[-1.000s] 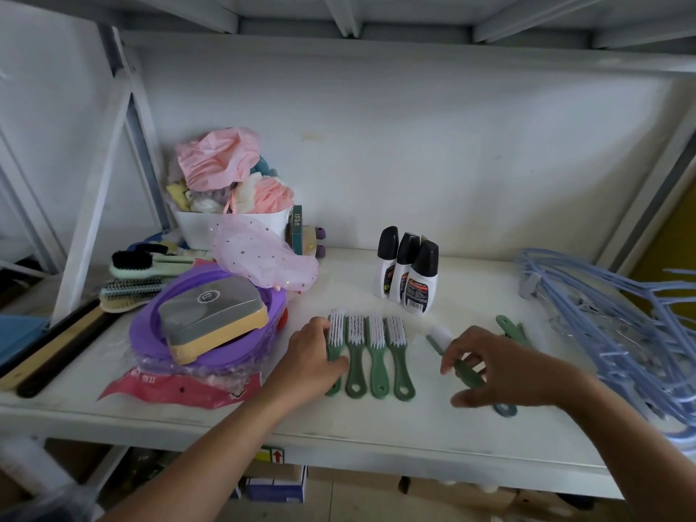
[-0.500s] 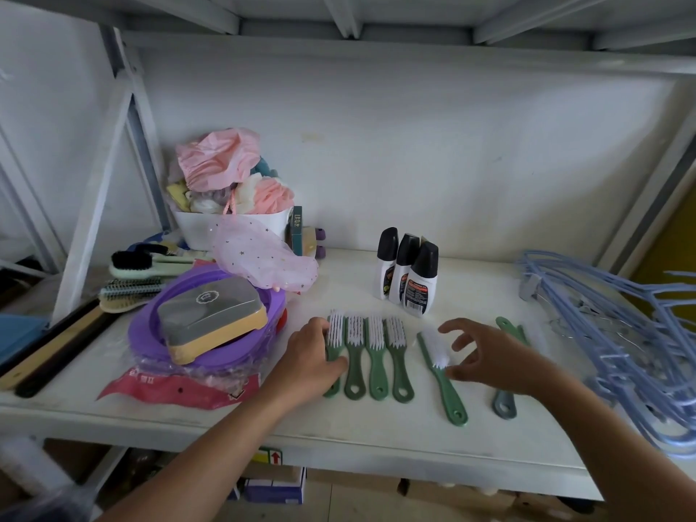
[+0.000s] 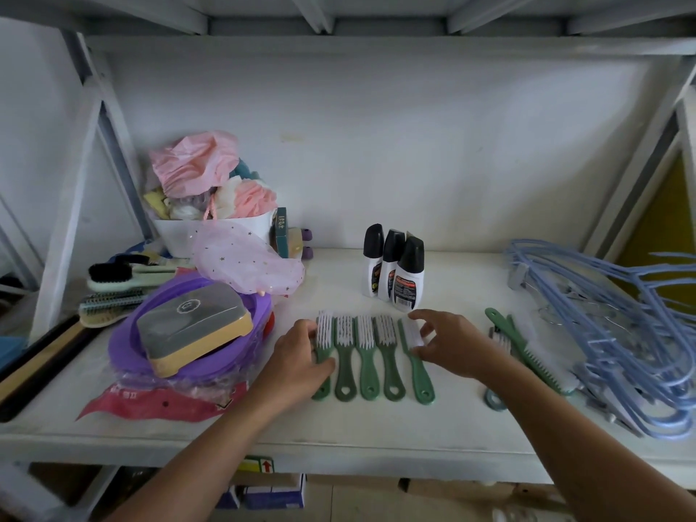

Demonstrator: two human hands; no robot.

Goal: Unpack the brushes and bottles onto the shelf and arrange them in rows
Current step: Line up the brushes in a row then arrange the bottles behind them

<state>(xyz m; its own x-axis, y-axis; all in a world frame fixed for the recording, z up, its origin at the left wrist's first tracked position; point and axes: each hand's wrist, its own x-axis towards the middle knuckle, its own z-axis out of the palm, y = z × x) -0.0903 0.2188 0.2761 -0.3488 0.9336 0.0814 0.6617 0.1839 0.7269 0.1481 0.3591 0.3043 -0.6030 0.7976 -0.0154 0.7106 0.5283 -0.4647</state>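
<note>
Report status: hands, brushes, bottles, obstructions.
Left hand flat on the end brush, no grip. Right hand open at the fifth brush. Five green brushes in a row; three bottles upright behind. Two brushes loose by the hangers.

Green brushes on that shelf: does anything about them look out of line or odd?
Five green brushes lie in a tidy row, handles toward the person. Off to the right, two more brushes lie slanted and overlapping beside the blue hangers, outside the row. The fifth brush also tilts slightly under the right hand.

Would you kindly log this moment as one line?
left hand steadies row | right hand on fifth green brush | bottles behind
</note>
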